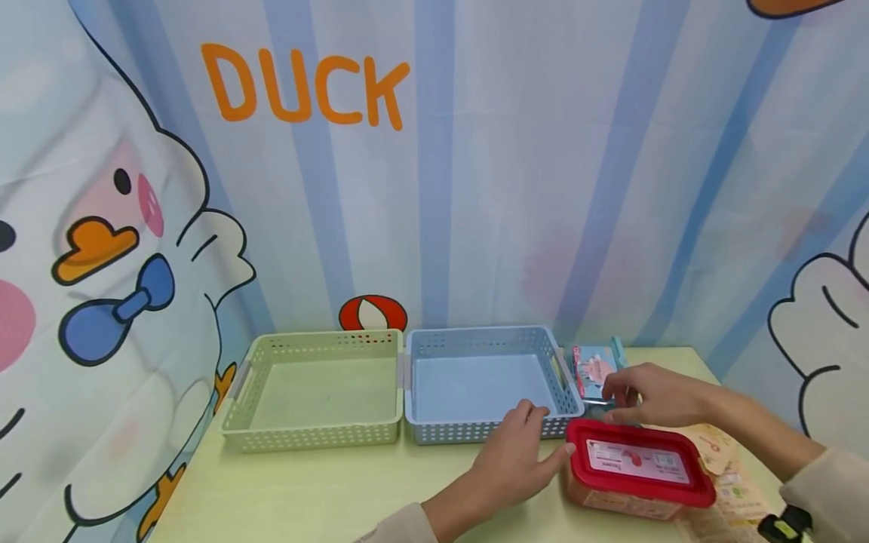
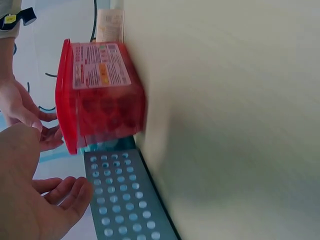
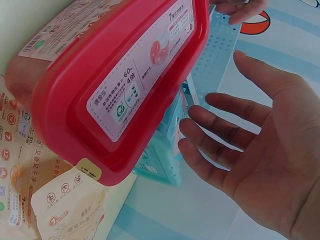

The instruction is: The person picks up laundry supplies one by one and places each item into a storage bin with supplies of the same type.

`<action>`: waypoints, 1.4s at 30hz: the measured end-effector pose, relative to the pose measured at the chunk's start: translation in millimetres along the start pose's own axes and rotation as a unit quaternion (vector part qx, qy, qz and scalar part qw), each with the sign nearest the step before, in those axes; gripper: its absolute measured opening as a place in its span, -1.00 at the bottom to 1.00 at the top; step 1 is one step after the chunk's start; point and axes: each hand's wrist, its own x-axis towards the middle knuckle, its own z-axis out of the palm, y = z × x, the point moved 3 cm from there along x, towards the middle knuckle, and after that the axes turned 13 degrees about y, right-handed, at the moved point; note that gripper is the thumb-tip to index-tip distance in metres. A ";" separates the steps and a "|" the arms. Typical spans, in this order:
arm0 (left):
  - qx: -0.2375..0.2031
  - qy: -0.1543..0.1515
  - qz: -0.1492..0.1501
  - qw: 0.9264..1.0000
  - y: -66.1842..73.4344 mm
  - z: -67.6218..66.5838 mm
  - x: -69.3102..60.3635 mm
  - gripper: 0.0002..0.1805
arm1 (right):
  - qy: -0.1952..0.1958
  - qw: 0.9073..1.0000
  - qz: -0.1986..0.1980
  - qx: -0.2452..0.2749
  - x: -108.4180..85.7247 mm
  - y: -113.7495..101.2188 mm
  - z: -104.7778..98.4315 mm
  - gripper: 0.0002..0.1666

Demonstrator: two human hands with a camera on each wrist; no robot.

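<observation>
Both hands loose around a red-lidded tub

The red-lidded tub [image 1: 638, 469] sits on the counter [image 1: 305, 498], in front of the blue basket's right corner. It stands lid up, probably so its contents stay closed in and its label reads from above. The left grip [image 1: 512, 456] is released, fingers by the blue basket [image 1: 475, 432] and thumb close to the lid; whether either touches cannot be told. The right grip [image 1: 655, 392] is released too, fingers slightly bent and holding nothing, beyond the tub near a blue pack [image 1: 596, 369]. That pack is beside the basket, perhaps kept there to leave the front free for the hands. The green basket [image 1: 312, 439] adjoins the blue one, likely to keep both within reach.

Counted: two baskets, one green and one blue; one tub; one blue pack. Yellowish packaging [image 1: 736, 494] lies to the tub's right; its number of pieces is unclear.
</observation>
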 end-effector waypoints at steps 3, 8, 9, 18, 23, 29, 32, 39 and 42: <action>0.006 0.001 0.009 1.000 4.9 4.2 -1.0 -0.30 | -0.006 1.000 0.006 0.002 -2.1 2.6 2.3 -0.58; 0.003 -0.001 0.012 1.000 9.0 10.2 -1.0 -0.27 | -0.016 1.000 0.007 0.014 -6.7 5.6 4.1 -0.63; 0.002 -0.004 0.009 1.000 9.6 11.4 -1.0 -0.25 | -0.018 1.000 0.005 0.015 -7.6 6.1 4.4 -0.65; -0.039 -0.029 -0.052 0.997 16.7 18.2 -3.5 -0.30 | -0.030 0.999 -0.005 0.012 -14.1 13.5 9.4 -0.84; -0.112 -0.034 -0.090 0.989 15.4 26.0 -2.0 -0.40 | -0.028 1.000 -0.008 -0.002 -14.1 16.6 10.1 -0.88; -0.207 -0.030 -0.117 0.971 13.9 31.7 1.5 -0.51 | -0.035 0.999 0.008 -0.006 -13.0 17.1 8.1 -0.84; -0.257 -0.024 -0.144 0.956 12.8 33.8 1.4 -0.53 | -0.036 0.999 0.008 -0.016 -11.1 17.7 7.4 -0.82; -0.324 -0.020 -0.177 0.929 15.2 36.6 -1.3 -0.59 | -0.041 0.999 0.013 0.000 -10.2 24.1 7.8 -0.84; -0.347 -0.027 -0.189 0.918 17.4 35.9 -2.6 -0.60 | -0.050 0.998 0.013 0.021 -10.7 27.0 8.3 -0.86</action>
